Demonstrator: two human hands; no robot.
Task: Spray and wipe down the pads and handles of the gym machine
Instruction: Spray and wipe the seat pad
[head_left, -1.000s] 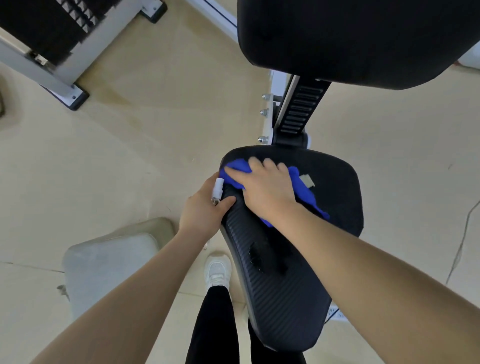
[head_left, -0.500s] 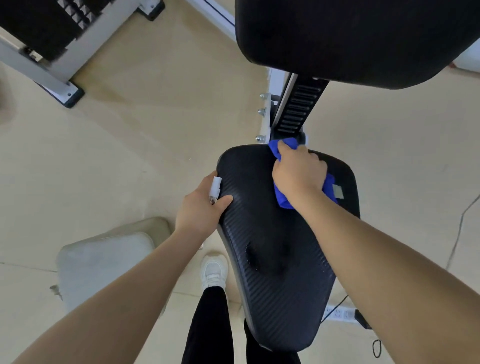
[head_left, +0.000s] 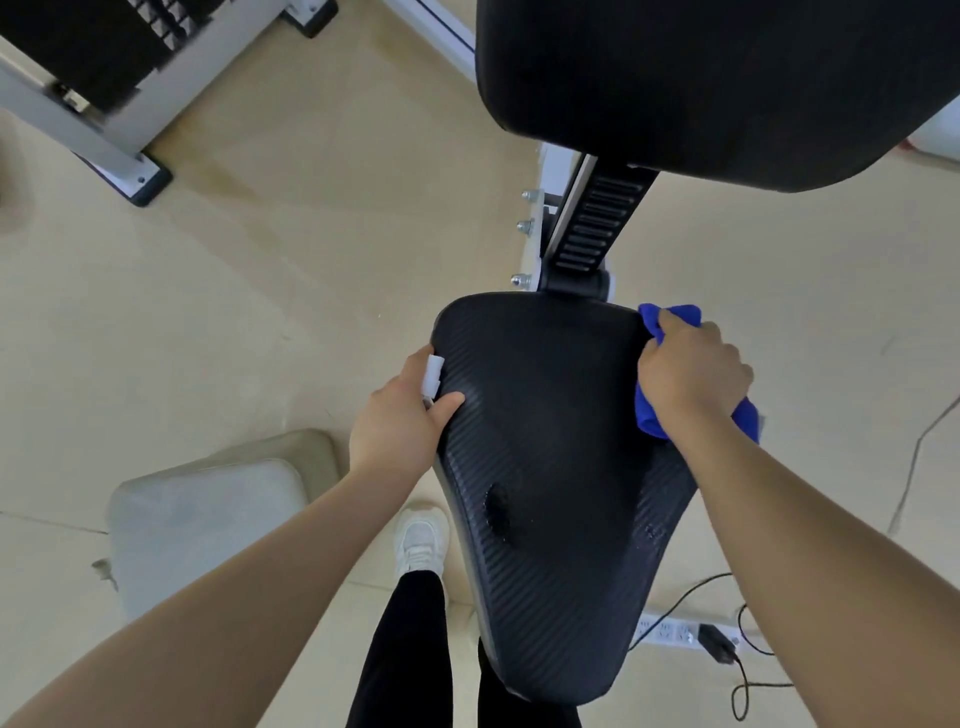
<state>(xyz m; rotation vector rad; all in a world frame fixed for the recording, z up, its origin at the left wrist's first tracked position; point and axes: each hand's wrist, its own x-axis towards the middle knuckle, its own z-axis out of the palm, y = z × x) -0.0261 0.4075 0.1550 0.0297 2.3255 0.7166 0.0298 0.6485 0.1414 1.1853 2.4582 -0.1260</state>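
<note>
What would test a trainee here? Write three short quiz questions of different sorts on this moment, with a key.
1. True or false: the right hand holds the blue cloth at the right edge of the seat pad.
2. Which thing lies on the floor to the right of the seat pad's near end? A) a dumbbell B) a white power strip C) a towel
3. Fill in: the left hand holds a small ____ spray bottle against the pad's left edge.

Key: 1 true; 2 B; 3 white.
</note>
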